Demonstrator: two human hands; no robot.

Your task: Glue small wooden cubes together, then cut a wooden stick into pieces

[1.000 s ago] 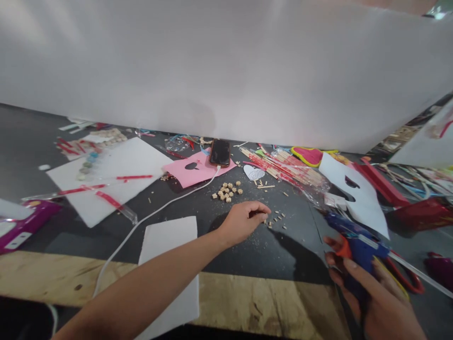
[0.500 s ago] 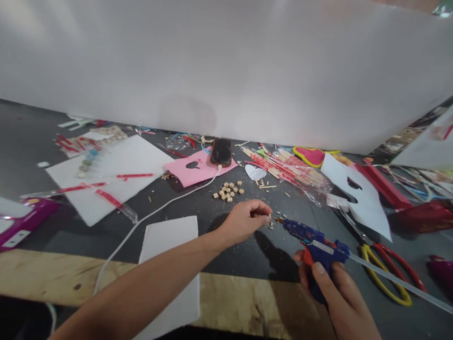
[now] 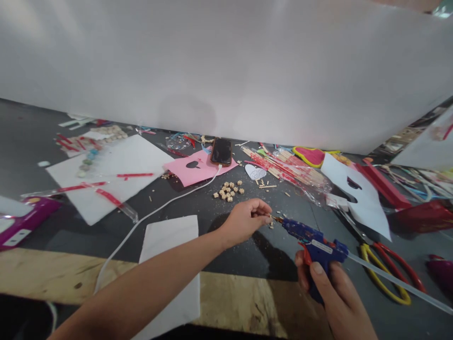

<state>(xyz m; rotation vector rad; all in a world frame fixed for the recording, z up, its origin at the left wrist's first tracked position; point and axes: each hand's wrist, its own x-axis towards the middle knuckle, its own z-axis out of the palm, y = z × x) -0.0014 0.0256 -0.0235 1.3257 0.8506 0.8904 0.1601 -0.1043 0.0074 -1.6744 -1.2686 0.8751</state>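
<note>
My right hand (image 3: 332, 283) grips a blue hot glue gun (image 3: 314, 243), fingers around its handle near the orange trigger. A long clear glue stick (image 3: 399, 283) runs out of its back end. The brass nozzle points left, at the fingertips of my left hand (image 3: 247, 219). Thumb and forefinger there are pinched on a tiny pale wooden piece (image 3: 271, 218), mostly hidden by the fingers. A few small cut wooden bits (image 3: 272, 226) lie on the table just below. Beyond my left hand sits a cluster of small flower-shaped wooden pieces (image 3: 229, 191).
A phone (image 3: 221, 152) with a white cable (image 3: 170, 203) rests on pink paper (image 3: 187, 177). Scissors with red and yellow handles (image 3: 385, 274) lie at right, beside white cut paper (image 3: 368, 203). Bagged chopsticks (image 3: 283, 167) are behind. A white sheet (image 3: 170, 241) lies under my left forearm.
The glue gun has shifted very slightly left, its nozzle a little closer to my left fingertips. My left hand has hardly moved.
</note>
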